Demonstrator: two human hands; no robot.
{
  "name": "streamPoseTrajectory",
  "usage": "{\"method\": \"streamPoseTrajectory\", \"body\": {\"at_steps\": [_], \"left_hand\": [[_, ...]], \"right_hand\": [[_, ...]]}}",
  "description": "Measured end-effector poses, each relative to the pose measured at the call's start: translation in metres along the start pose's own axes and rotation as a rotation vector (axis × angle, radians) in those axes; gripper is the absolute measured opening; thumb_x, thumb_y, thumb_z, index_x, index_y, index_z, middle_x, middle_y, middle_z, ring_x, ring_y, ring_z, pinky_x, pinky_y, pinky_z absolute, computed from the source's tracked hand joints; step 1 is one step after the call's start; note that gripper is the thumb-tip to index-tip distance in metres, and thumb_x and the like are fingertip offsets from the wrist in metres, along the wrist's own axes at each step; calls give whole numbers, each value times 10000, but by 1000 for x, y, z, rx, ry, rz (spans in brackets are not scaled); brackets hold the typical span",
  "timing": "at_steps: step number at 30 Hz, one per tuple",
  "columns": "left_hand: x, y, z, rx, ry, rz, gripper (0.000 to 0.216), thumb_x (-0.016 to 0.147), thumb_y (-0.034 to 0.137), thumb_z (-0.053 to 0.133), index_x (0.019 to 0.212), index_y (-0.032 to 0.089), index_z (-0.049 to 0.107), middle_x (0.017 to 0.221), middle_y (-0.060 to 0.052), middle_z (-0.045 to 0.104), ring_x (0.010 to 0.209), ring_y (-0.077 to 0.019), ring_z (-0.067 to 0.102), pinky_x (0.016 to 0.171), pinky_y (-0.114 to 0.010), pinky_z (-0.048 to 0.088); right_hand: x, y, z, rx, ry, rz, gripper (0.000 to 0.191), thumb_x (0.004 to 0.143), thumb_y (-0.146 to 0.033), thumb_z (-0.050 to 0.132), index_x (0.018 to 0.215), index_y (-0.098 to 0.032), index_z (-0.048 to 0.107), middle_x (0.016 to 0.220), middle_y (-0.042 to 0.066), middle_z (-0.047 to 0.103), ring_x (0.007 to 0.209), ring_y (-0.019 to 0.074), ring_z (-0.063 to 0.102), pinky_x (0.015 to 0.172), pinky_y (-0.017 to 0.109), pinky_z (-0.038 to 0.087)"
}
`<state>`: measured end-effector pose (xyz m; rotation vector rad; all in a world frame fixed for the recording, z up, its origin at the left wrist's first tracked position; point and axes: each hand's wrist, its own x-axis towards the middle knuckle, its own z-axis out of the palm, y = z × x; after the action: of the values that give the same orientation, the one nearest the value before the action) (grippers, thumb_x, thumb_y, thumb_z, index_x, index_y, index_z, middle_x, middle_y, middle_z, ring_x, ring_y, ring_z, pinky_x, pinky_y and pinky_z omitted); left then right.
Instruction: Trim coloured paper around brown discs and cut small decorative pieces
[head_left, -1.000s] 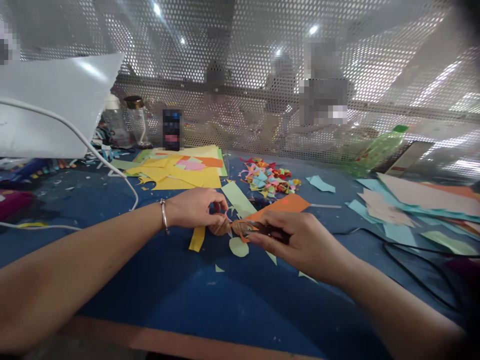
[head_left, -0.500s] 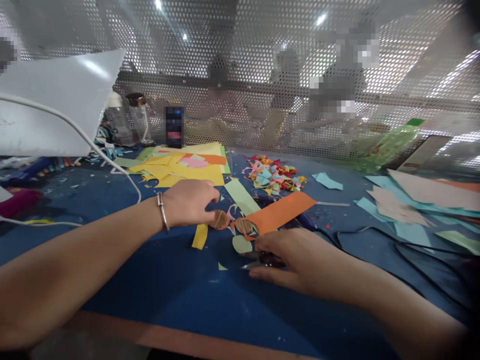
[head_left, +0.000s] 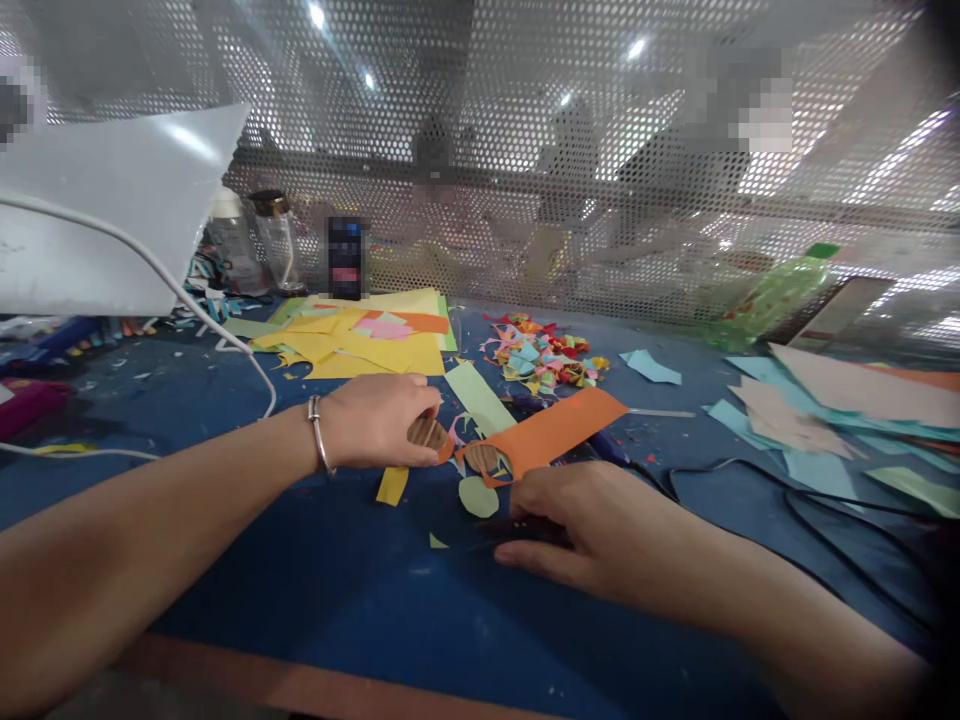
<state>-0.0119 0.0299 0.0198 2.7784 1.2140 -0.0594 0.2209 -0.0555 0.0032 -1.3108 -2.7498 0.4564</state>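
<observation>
My left hand (head_left: 386,420), with a bangle at the wrist, pinches a round brown striped disc (head_left: 427,433) between thumb and fingers. Orange paper shows at the disc's right edge. A second brown striped disc (head_left: 481,458) lies by the cut end of an orange paper strip (head_left: 559,430). My right hand (head_left: 574,525) curls low over the table around dark-handled scissors (head_left: 529,530), whose blades are blurred in shadow. Just left of its fingertips lies a pale green paper round (head_left: 478,497). A yellow paper piece (head_left: 392,486) sits below my left hand.
Yellow sheets (head_left: 375,355) and a heap of coloured scraps (head_left: 544,355) lie toward the back. On the right are blue and pink papers (head_left: 862,390) and black cables (head_left: 784,490). A phone (head_left: 345,258), bottles (head_left: 274,240) and a perforated screen (head_left: 495,220) stand behind.
My left fingers have moved onto the left brown disc and now cover part of it. The scissor blades, bright before, are now dark and blurred under my right hand.
</observation>
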Motion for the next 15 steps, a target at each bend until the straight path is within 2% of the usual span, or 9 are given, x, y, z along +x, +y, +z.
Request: {"method": "streamPoseTrajectory", "body": {"at_steps": [3,7,11,15], "left_hand": [[-2,-7,-6,64,22,-78,306,779,400,590,983,173,621,1013,-91,633,829,-237,590,640,-323,393],[-1,-15,-5,204,14,-150,358,733,283,581,1056,139,635,1112,-155,605,991,-308,577,740,-374,452],[4,-8,8,66,160,-69,345,775,233,519,1084,143,645,1121,-145,596,1058,-293,556,810,-377,464],[8,4,16,-82,147,6,239,803,221,494,951,147,667,995,-108,624,895,-236,583,740,-344,451]], "right_hand": [[0,4,-2,-33,2,45,248,949,-367,556,810,-200,676,776,22,706,655,162,629,568,269,361],[0,15,-6,-135,76,115,260,971,-297,468,825,-199,660,764,34,711,627,173,627,556,278,348],[-2,31,-8,-377,164,228,140,898,-242,523,897,-214,661,791,42,722,636,214,637,512,291,275],[-2,41,-6,-541,162,216,131,859,-141,535,914,-197,639,875,60,708,736,226,649,514,301,252]]}}
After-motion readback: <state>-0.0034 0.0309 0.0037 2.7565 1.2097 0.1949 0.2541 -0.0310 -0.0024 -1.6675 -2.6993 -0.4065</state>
